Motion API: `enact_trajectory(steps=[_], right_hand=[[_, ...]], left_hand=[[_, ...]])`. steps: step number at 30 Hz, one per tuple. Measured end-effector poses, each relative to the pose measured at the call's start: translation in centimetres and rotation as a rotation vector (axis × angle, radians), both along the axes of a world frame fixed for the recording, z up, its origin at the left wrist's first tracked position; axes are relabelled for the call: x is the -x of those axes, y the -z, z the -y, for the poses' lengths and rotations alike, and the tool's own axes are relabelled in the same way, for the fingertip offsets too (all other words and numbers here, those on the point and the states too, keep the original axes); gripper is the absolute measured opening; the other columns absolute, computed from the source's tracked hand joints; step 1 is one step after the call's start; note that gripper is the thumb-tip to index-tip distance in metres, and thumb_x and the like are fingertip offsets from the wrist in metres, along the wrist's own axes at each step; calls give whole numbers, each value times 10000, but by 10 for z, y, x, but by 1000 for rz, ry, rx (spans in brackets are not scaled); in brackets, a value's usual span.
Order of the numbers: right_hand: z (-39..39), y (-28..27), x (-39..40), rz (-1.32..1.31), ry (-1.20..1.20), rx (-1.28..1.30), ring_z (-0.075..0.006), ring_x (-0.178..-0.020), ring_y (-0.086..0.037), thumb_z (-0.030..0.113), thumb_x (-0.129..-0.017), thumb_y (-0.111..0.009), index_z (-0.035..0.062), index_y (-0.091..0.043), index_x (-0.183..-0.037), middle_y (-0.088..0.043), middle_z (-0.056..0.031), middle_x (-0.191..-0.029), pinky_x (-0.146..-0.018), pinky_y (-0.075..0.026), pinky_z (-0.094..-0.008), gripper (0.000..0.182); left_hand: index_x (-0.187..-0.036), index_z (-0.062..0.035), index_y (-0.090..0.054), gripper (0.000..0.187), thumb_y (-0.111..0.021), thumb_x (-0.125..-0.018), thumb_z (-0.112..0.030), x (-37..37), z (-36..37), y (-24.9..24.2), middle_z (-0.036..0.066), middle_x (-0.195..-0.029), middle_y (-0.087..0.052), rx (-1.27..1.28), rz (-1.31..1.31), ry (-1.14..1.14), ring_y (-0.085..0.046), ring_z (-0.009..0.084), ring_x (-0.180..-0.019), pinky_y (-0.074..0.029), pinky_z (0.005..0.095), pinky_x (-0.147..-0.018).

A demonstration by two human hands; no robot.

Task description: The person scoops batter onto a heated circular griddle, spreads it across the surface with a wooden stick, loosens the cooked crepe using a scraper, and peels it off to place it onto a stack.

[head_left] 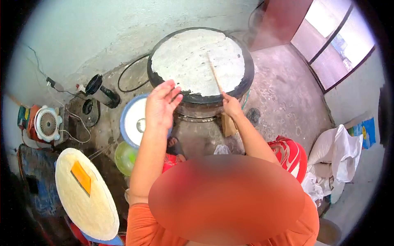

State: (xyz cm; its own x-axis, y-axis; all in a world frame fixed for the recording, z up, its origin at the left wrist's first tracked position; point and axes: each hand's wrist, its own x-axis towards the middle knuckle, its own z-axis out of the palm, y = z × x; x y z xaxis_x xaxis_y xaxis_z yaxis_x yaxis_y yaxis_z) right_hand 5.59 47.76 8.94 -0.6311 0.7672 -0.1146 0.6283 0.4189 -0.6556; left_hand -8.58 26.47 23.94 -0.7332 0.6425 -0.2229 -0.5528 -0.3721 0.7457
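A large round griddle (249,67) with a dark rim carries a thin white flatbread sheet (184,57), ragged at its near edge. My right hand (232,106) is closed around the near end of a thin wooden stick (214,73), whose far part lies over the sheet. My left hand (163,104) is raised at the griddle's near left edge, palm up, fingers apart, holding nothing. Beneath that arm stands a blue-rimmed basin (125,127) of white batter (133,112), with a round metal ladle (141,125) in it, partly hidden by my forearm.
A green bowl (125,160) sits near the basin. At lower left is a pale round (96,217) bearing an orange-yellow flat piece (81,178). A small fan (48,124) and a black cylindrical appliance (107,97) with cords stand left. White sacks (334,149) lie right.
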Motion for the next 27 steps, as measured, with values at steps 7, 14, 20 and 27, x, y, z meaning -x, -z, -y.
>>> enact_trajectory(steps=[7, 14, 20, 27], right_hand=[[-15, 8, -34, -321, 259, 564, -219, -675, -585, 135, -862, -458, 146, -495, -1231, -627, -125, -871, -616, -468, -324, 371], [19, -24, -25, -171, -169, 468, -86, -511, -460, 134, -909, -398, 124, -451, -1275, -559, -20, -715, -466, -388, -225, 370], [-13, -18, -11, -637, -54, 911, -99, -583, -499, 7, -875, -425, 91, -235, -1370, -575, -87, -908, -455, -408, -215, 536], [-33, -23, 10, -577, 87, 969, -98, -547, -453, -51, -851, -415, 125, -223, -1373, -547, -83, -1049, -412, -405, -235, 584]], left_hand=[[-1065, 28, -516, 309, -543, -798, -124, -8, -22, 42, 123, -1005, -564, 175, 92, 59, -566, 241, -910, -490, 339, -756], [-1094, 34, -498, 309, -496, -827, -121, -15, -24, 40, 127, -1046, -555, 94, 107, 120, -564, 239, -919, -482, 341, -767], [-1117, 49, -479, 324, -470, -848, -131, -16, -19, 39, 132, -1067, -539, 51, 68, 151, -550, 243, -948, -477, 340, -778], [-1129, 60, -468, 342, -467, -846, -131, -16, -21, 33, 132, -1070, -539, 72, 87, 167, -553, 239, -944, -471, 324, -778]])
